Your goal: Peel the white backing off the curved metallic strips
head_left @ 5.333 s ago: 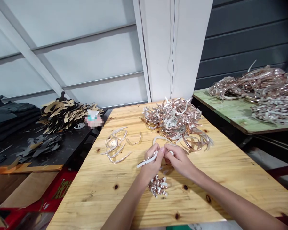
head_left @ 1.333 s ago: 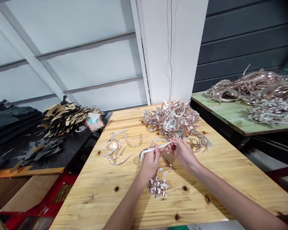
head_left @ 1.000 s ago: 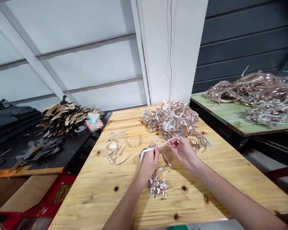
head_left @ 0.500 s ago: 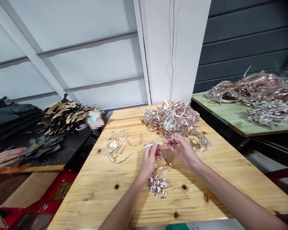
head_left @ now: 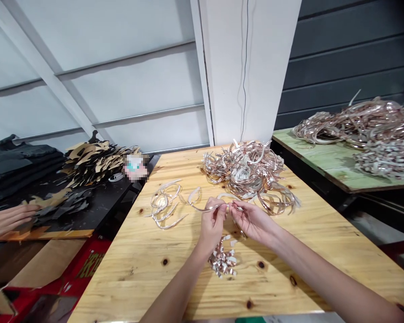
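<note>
Soft, even light is falling from above onto the pale knotty pine table top [head_left: 128, 278], leaving it bright without harsh glare. On it, the glossy copper-coloured metal strips [head_left: 249, 172] are throwing small, sharp glints, and the person's right forearm [head_left: 309, 264] is casting a soft-edged shadow. Beyond the table's far left corner, a square patch of pixelation [head_left: 135, 168] is blurring out detail, while the wide lens is stretching the white diagonal beam [head_left: 43, 67] near the frame's edge.

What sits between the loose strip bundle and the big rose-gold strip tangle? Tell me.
In the head view, a curved pale strip loop lies there on the wooden table.
</note>
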Motion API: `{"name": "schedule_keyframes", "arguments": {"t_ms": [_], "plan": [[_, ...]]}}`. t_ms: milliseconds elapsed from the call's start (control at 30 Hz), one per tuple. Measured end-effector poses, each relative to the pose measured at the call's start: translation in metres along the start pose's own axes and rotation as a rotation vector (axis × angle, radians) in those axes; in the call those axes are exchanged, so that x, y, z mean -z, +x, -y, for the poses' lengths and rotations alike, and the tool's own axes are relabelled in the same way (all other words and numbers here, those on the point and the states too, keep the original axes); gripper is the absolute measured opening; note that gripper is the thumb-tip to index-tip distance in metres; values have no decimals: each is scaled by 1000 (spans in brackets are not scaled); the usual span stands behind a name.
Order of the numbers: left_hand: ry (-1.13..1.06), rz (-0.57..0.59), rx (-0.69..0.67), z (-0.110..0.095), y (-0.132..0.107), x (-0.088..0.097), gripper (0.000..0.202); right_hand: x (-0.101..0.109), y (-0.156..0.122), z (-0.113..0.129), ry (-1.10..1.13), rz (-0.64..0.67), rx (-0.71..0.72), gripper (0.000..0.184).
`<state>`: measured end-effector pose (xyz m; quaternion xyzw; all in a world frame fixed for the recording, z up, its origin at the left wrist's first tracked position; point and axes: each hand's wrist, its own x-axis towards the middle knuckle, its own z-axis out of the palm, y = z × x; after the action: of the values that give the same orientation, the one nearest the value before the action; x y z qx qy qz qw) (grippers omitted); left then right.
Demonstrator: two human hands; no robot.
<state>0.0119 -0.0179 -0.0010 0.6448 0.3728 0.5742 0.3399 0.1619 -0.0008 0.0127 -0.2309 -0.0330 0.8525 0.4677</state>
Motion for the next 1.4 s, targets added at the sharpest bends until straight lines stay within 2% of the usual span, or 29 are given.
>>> {"name": "schedule_keyframes", "arguments": {"t_ms": [67, 133, 200, 233, 300, 400, 433, 467, 533, 633, 733, 833, 933, 1000, 1100, 1233, 1300, 1400], "plan": [[-33, -21, -12, 1, 1, 0, 26, 5, 1, 1, -22, 41, -65, 14], [-198, -84, 36, -1, 7, 5, 26, 10, 0, 0, -81, 80, -117, 13], [-433, -221, 99, -4, 18, 15, 26, 13, -2, -5, -226, 99, -130, 14], [-483, -277, 99, -5, 23, 23, 26, 12, -4, -8, -347, 108, -111, 16], [-447, -315, 54, -6, 30, 39, 27, 9, -11, -17, -694, 179, 51, 19], [-127, -171, 13, -2, 31, 55, 31, 1, -24, -28, -1327, 385, 492, 9], [-17, -119, 7, 0, 29, 57, 32, 0, -28, -31, -1506, 469, 598, 4], [76, -87, 5, 2, 27, 57, 33, -1, -31, -34, -1653, 553, 662, 6], [200, -101, 18, 5, 24, 56, 34, 0, -36, -36, -1872, 690, 682, 13], [271, -226, 87, 9, 28, 57, 38, 2, -40, -35, -2039, 787, 631, 24], [216, -361, 157, 15, 38, 68, 42, 2, -42, -32, -2048, 812, 621, 17], [120, -509, 201, 21, 47, 83, 48, 1, -42, -34, -2085, 767, 650, 22], [29, -571, 243, 25, 48, 88, 53, 4, -42, -41, -2187, 688, 649, 20], [47, -511, 299, 25, 44, 81, 57, 5, -42, -46, -2227, 657, 645, 20], [231, -229, 385, 23, 35, 64, 62, 5, -43, -47, -2241, 631, 616, 22], [782, 167, 252, 22, 29, 39, 47, 0, -43, -39, -2154, 561, 580, 32], [966, 264, 196, 25, 28, 31, 41, -2, -41, -36, -2122, 605, 589, 27], [1061, 290, 162, 32, 28, 27, 31, 0, -37, -36, -2168, 677, 652, 28]]}}
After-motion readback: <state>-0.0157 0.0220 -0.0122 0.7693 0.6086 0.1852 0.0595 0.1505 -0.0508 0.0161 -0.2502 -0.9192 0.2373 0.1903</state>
